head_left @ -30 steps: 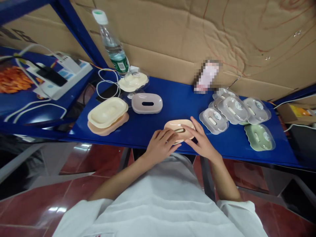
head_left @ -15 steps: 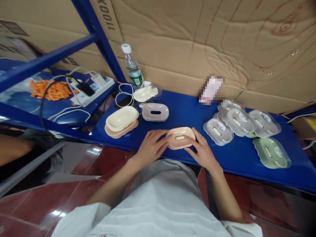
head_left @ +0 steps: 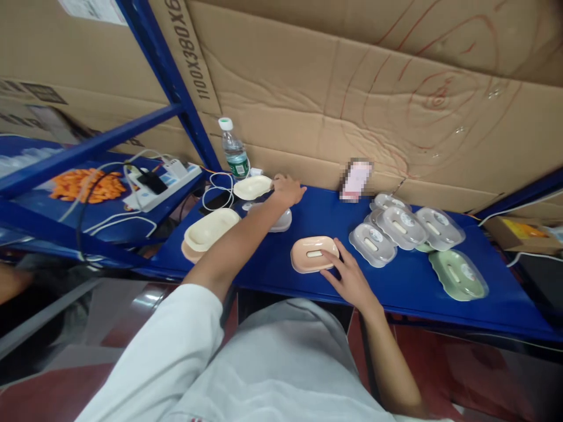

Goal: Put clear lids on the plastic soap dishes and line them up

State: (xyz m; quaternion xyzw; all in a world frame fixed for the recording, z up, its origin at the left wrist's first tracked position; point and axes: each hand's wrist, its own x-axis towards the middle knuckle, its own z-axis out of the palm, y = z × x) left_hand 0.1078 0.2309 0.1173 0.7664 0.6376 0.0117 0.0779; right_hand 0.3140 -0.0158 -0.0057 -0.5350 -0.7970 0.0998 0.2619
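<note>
Behind and left of the peach dish (head_left: 304, 258) on the counter (head_left: 325, 214) lies the rear cream dish (head_left: 252, 188); the left hand (head_left: 287, 189) is at its right end, grip unclear; the right hand (head_left: 349, 276) touches the peach dish, grip parted. Light pressure should keep the pale insert (head_left: 314, 254) seated.

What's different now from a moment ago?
The left hand has left the front peach dish and moved forward to the right end of the cream dish at the back; whether it grips anything is unclear. The right hand stays at the peach dish. The water bottle and clear-covered dishes look unmoved.
</note>
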